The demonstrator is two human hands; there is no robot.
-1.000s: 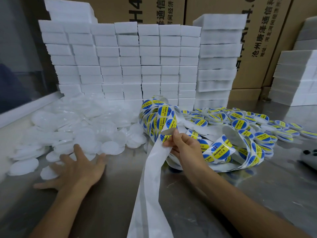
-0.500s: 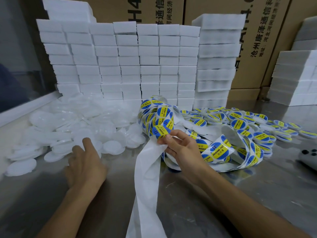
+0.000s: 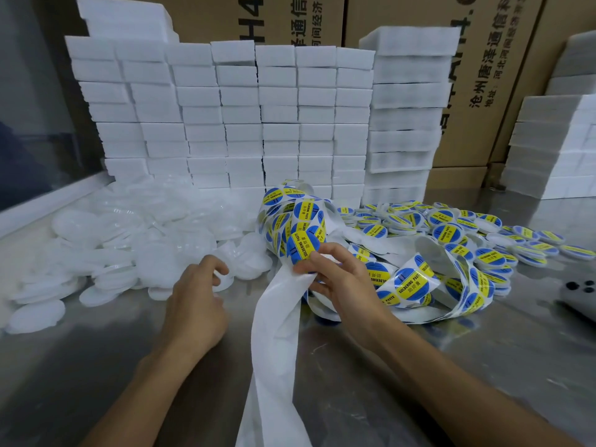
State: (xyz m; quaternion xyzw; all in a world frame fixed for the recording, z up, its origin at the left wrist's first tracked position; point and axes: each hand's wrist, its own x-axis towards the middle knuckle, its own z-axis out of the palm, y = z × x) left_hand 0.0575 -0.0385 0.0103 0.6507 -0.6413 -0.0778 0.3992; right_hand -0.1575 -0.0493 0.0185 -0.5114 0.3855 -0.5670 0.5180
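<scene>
A strip of round blue-and-yellow "soldering paste" stickers [image 3: 301, 227] loops over the metal table. My right hand [image 3: 335, 279] pinches the strip where one sticker [image 3: 301, 250] sits at the edge, and the bare white backing paper [image 3: 274, 350] hangs down toward me. My left hand [image 3: 196, 301] has its fingers curled round a white round lid [image 3: 224, 280] at the near edge of the lid pile [image 3: 135, 233].
Stacks of white foam blocks [image 3: 245, 124] wall off the back, with cardboard boxes [image 3: 483, 59] behind. Labelled lids [image 3: 451, 230] lie spread at the right. More foam stacks [image 3: 554, 150] stand far right. A grey device [image 3: 580, 295] lies at the right edge.
My left hand has moved from flat on the table at the left toward the centre and curled onto a white lid. My right hand has pulled the strip, bringing a new sticker to its fingers.
</scene>
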